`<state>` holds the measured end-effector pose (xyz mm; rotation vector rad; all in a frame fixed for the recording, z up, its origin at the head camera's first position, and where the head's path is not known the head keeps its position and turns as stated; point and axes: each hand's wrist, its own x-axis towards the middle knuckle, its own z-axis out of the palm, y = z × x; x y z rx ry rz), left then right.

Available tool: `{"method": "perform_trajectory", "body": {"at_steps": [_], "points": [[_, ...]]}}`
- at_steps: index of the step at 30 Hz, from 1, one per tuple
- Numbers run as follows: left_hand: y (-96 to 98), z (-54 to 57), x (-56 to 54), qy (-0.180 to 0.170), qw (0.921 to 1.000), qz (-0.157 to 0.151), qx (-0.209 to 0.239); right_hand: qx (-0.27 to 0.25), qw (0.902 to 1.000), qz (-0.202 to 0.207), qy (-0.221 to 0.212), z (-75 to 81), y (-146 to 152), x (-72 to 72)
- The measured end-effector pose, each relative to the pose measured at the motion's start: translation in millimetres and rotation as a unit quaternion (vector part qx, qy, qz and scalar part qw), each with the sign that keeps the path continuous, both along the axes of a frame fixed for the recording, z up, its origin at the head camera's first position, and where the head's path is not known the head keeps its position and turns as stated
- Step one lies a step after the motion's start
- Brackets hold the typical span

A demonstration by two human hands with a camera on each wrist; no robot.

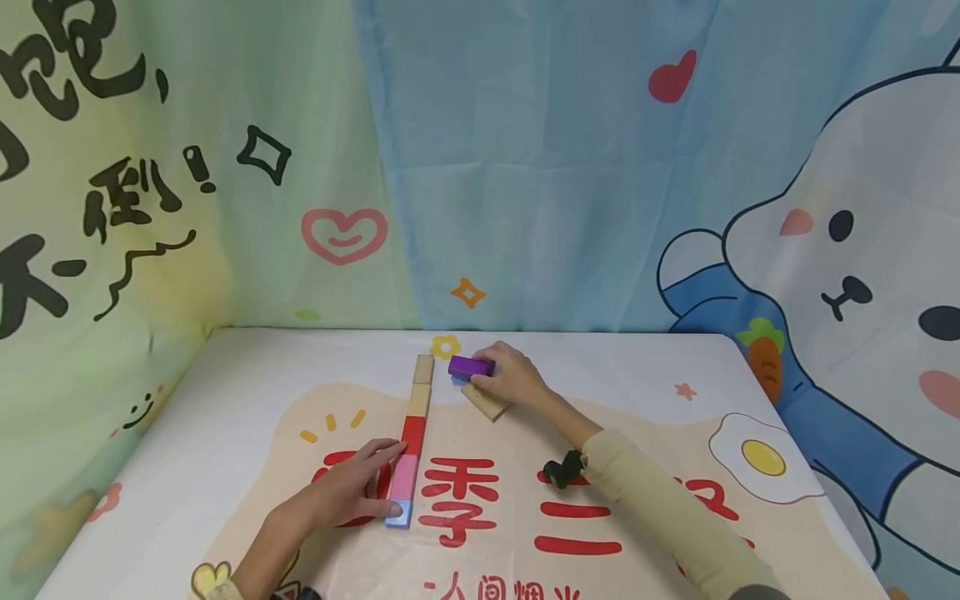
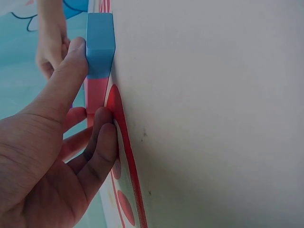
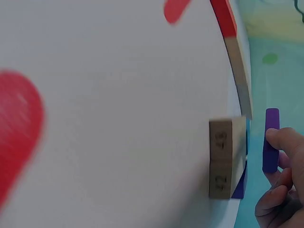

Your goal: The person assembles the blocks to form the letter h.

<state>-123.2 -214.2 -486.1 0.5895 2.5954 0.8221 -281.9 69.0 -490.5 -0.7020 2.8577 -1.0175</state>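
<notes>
1. The left grip (image 2: 40, 152) rests its thumb (image 2: 66, 83) against a blue block (image 2: 100, 33).
2. Its fingers (image 2: 103, 147) bend loosely beside a pink block (image 2: 96, 94), which lines up beyond the blue one.
3. The right grip (image 2: 51, 50) shows past the thumb, partly hidden.
4. Red printing (image 2: 124, 128) marks the pale worktop (image 2: 218, 104).

Decorated spot, rm type unclear: cartoon backdrop (image 1: 540, 208), printed tbl cover (image 1: 622, 367)
</notes>
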Motion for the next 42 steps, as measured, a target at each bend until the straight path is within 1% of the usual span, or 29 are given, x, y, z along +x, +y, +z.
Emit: {"method": "perform_trajectory", "body": {"at_steps": [2, 4, 8, 10, 12, 14, 18, 23, 26, 30, 34, 38, 42], "points": [[-0.1, 0.2, -0.3, 0.0, 1.0, 0.0, 0.0, -0.004, 0.9999, 0.014, 0.005, 1.6, -1.4, 8.3], [-0.4, 0.6, -0.4, -0.003, 1.0, 0.003, -0.001, -0.005, 0.9996, 0.027, 0.001, 1.6, -3.6, 18.4], [-0.8, 0.6, -1.4, -0.005, 0.9999, 0.008, -0.006, 0.004, 0.9978, 0.066, -0.001, -0.7, -7.7, 41.4], [-0.5, 0.3, -2.0, -0.004, 0.9999, 0.009, -0.006, 0.015, 0.9963, 0.084, 0.008, -2.9, -9.3, 50.9], [-0.2, -0.6, -2.7, -0.005, 0.9999, 0.01, -0.007, 0.027, 0.995, 0.095, 0.007, -4.9, -10.2, 57.6], [0.1, -1.3, -3.0, -0.011, 0.9998, 0.014, -0.007, 0.041, 0.9943, 0.098, 0.0, -7.2, -11.5, 61.7], [0.8, -0.9, -4.0, -0.014, 0.9997, 0.015, -0.01, 0.063, 0.9937, 0.092, -0.013, -10.2, -14.4, 65.1], [0.5, -0.6, -6.1, -0.001, 0.9999, 0.005, -0.011, 0.065, 0.9937, 0.09, -0.014, -14.4, -17.3, 64.5], [0.4, -0.6, -6.3, 0.0, 1.0, 0.0, -0.007, 0.069, 0.9934, 0.09, -0.016, -16.9, -18.9, 64.4], [0.8, -0.5, -5.8, -0.009, 0.9999, 0.001, -0.006, 0.066, 0.9938, 0.088, -0.014, -16.2, -21.1, 64.5], [1.0, -0.2, -5.3, -0.006, 0.9999, 0.004, -0.01, 0.061, 0.9944, 0.084, -0.016, -14.5, -22.9, 64.3], [0.9, -0.5, -5.1, -0.004, 0.9999, 0.004, -0.01, 0.067, 0.9945, 0.079, -0.015, -15.1, -24.2, 64.0], [0.4, -1.0, -3.9, -0.011, 0.9999, 0.004, -0.01, 0.074, 0.9939, 0.078, -0.023, -17.0, -24.7, 65.1]]}}
